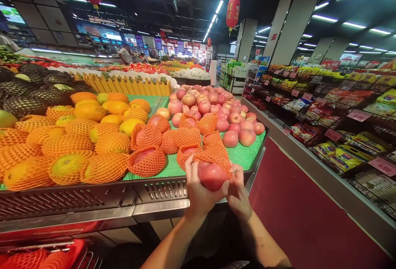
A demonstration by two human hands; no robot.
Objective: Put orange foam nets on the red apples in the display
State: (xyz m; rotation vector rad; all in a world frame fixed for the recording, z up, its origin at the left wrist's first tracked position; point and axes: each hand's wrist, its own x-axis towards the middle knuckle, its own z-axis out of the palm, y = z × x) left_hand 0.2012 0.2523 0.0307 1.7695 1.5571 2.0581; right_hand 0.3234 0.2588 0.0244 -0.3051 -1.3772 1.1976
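A red apple sits in my left hand, with the fingers wrapped around its left side and the thumb across its front. An orange foam net sleeve covers the apple's upper, far side and leaves its near side bare. My right hand pinches the sleeve's edge at the apple's right. Just beyond my hands lie several apples in orange foam nets on a green mat. Bare apples are heaped behind them.
Netted yellow mangoes fill the left of the display, with dark netted fruit beyond. A black crate rim edges the stand. At lower left is a red basket holding netted items. Shelves of packaged goods line the right.
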